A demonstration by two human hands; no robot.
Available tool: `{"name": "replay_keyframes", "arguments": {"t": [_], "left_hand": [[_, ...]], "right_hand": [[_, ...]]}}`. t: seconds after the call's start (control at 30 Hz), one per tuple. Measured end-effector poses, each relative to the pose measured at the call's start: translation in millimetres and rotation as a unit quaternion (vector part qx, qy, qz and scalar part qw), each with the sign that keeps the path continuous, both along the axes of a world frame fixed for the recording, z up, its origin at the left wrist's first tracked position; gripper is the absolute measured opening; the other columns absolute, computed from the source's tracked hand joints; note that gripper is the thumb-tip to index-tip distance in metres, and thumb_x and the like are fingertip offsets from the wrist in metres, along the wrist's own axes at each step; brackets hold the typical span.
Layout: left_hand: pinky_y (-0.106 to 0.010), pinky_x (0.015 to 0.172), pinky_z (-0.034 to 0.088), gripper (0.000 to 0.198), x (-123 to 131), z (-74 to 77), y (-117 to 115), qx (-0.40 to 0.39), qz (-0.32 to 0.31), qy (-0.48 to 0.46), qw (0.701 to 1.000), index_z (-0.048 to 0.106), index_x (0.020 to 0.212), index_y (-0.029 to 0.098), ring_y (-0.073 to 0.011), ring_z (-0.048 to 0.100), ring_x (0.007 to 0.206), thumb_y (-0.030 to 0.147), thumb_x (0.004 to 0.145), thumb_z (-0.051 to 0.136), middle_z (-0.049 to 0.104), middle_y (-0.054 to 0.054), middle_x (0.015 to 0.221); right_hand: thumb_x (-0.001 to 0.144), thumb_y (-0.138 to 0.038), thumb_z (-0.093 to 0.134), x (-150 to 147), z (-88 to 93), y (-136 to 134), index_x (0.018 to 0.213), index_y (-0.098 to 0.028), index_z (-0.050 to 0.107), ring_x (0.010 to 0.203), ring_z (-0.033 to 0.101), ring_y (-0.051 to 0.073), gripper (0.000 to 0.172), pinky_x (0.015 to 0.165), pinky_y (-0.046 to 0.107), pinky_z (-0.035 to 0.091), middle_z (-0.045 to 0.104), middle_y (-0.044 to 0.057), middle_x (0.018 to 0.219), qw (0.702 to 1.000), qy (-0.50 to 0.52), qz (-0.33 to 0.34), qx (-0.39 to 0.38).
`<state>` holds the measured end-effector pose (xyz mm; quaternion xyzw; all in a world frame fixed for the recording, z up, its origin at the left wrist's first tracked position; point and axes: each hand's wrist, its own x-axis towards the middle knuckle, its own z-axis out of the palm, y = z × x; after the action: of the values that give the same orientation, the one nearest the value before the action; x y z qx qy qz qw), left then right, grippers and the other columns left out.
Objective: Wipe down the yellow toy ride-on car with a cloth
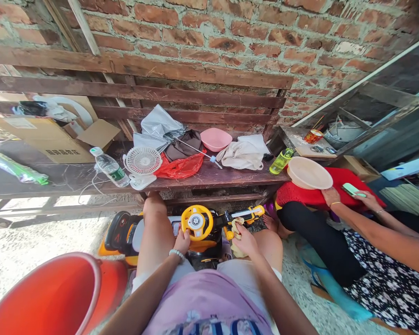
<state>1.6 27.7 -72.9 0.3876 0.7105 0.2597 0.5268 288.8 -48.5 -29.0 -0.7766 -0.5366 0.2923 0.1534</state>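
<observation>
My left hand (181,241) rests with its fingers curled at the lower rim of a yellow toy steering wheel (197,222), on a ride-on toy car (125,232) between my bare legs. A white beaded bracelet (176,254) circles that wrist. My right hand (246,239) grips a pale yellow, crumbly lump (236,237), perhaps food, close to a yellow and black toy handle (246,215). To my right sits another person (380,246) in a floral dress and black leggings. That person's hands are at a beige plastic basin (309,173) and a green object (352,189).
A wooden bench (209,179) in front of me holds a white desk fan (143,160), a water bottle (110,166), a pink bowl (215,139), a red plastic bag (180,166) and cloth. An orange bucket (52,298) stands at my lower left. Behind rises a brick wall (209,42).
</observation>
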Motion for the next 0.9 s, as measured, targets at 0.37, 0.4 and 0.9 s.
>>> {"name": "replay_keyframes", "arguments": {"t": [0.37,0.4,0.9], "left_hand": [[-0.037,0.099,0.058,0.010,-0.6,-6.9,1.0,-0.008,0.009,-0.028,1.000,0.060,0.104,0.018,-0.0235,0.076,0.101,0.023,0.099,0.054,0.076,-0.009,0.095],[-0.037,0.099,0.059,0.009,-0.5,-6.5,1.0,-0.007,0.008,-0.028,1.000,0.061,0.103,0.018,-0.0235,0.076,0.101,0.023,0.099,0.054,0.076,-0.009,0.094],[-0.025,0.059,0.056,0.013,1.5,7.8,-3.0,-0.033,0.000,-0.072,0.997,0.059,0.098,0.019,-0.0150,0.068,0.060,0.031,0.101,0.059,0.063,0.003,0.066]], "right_hand": [[0.074,-0.026,0.074,-59.5,25.8,-15.7,0.110,-0.020,0.076,0.108,0.073,0.033,0.036,0.089,0.037,0.053,0.078,0.016,0.112,0.959,-0.143,0.115,-0.218],[0.074,-0.028,0.074,-66.2,29.2,-16.7,0.109,-0.022,0.076,0.108,0.073,0.032,0.035,0.089,0.037,0.052,0.078,0.014,0.111,0.960,-0.129,0.129,-0.211],[0.094,-0.012,0.039,-122.3,2.3,62.7,0.166,-0.012,0.029,0.119,0.066,0.030,0.073,0.092,0.040,0.055,0.033,0.025,0.169,0.949,-0.271,0.027,-0.161]]}}
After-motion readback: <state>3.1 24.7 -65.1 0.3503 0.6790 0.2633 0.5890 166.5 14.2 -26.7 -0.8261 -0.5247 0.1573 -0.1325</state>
